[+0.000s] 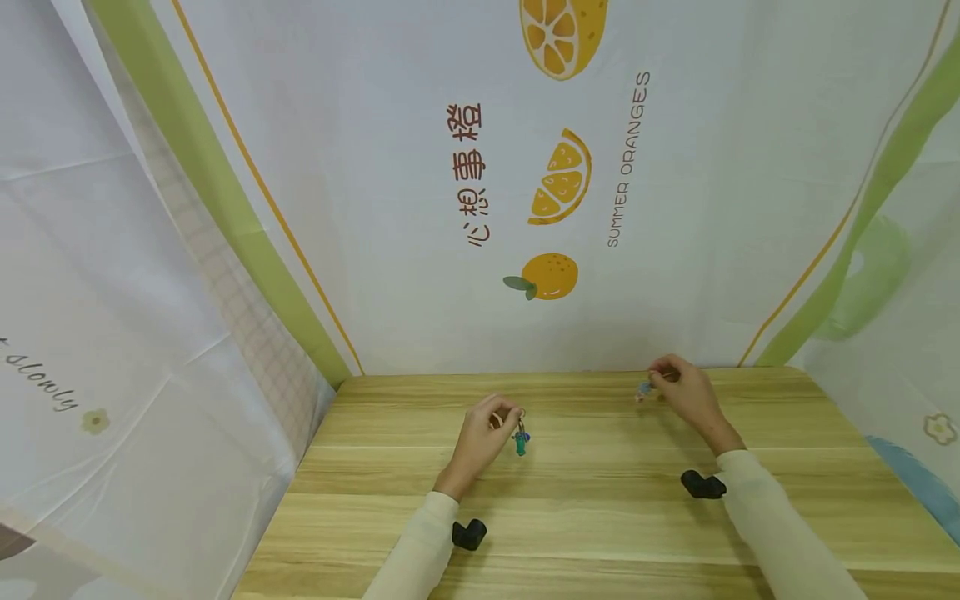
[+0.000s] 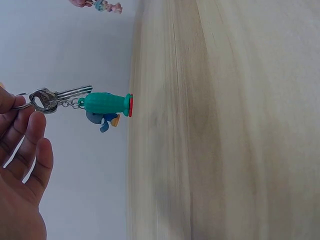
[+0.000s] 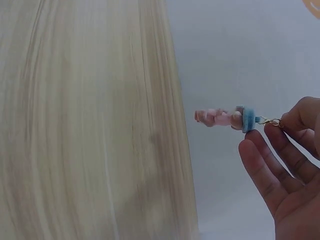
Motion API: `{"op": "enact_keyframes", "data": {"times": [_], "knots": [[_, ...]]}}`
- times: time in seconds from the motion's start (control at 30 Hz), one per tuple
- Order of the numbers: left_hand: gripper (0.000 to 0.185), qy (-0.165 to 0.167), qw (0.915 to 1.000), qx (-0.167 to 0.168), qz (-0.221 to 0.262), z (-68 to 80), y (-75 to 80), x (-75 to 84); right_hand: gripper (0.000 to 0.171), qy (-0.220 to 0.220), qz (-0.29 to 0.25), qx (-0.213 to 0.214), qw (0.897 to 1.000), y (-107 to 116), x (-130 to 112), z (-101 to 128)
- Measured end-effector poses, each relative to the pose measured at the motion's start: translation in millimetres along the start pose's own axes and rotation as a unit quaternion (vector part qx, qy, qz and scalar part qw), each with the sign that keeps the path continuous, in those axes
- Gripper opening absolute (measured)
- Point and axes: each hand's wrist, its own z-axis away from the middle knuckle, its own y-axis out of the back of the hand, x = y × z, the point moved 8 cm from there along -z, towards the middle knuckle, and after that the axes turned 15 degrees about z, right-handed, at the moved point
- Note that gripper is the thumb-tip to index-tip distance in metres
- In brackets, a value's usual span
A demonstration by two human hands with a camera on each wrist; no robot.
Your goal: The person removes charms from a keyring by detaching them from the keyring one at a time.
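Two hands: we see both raised just above a wooden table [image 1: 570, 517], well apart, each pinching a small keychain by its metal end.
Left hand [image 1: 483, 437]: we find the thumb and forefinger closed on a key ring [image 2: 39, 99]; the other fingers [image 2: 34, 131] lie loosely extended beneath it, not touching the charm.
Left keychain: we note a silver key [image 2: 74, 91] on the ring, a short chain, and a green charm [image 2: 106, 104] with a red end; a small blue figure [image 2: 102, 121] hangs beside the green charm.
Position of left keychain: we place it over the middle of the table, hanging from the fingertips; whether its tip meets the wood we cannot tell.
Right hand [image 1: 686, 392]: we see the thumb and forefinger pinching a gold clasp [image 3: 272, 121]; the remaining fingers [image 3: 260, 162] are spread and relaxed below it.
Right keychain: we note a pink doll [image 3: 217, 117] with a blue cap [image 3: 247, 118], held out from the fingertips.
Position of right keychain: we place it near the far edge of the table, close to the backdrop.
Sleeves: we see cream sleeves [image 1: 780, 525] on both forearms, each with a black wrist mount [image 1: 702, 484].
Backdrop: we see a white cloth [image 1: 420, 208] printed with oranges and lettering behind the table.
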Motion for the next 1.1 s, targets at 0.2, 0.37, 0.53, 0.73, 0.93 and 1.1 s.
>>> {"op": "enact_keyframes", "data": {"times": [0.2,0.37,0.53,0.73,0.93,1.1], "knots": [[0.013,0.003,1.0,-0.002,0.0,0.5,0.8,-0.8,0.024,-0.008,-0.033,-0.009,0.999,2,8,-1],[0.013,0.004,1.0,-0.003,-0.003,1.3,1.0,-1.2,0.026,-0.019,-0.029,-0.013,0.999,4,16,-1],[0.013,0.008,0.9999,-0.003,-0.008,1.6,1.6,-1.1,0.028,-0.033,-0.033,-0.024,0.999,2,25,-1],[0.017,-0.01,0.9999,-0.005,-0.007,2.8,2.1,0.7,0.026,-0.047,-0.007,-0.018,0.999,3,36,-1],[0.017,-0.018,0.9998,-0.008,-0.007,3.2,2.5,0.4,0.028,-0.069,-0.01,-0.022,0.997,3,44,1],[0.018,-0.004,0.9999,-0.008,-0.008,2.9,3.7,-0.2,0.031,-0.087,-0.017,-0.017,0.996,3,50,2]]}}
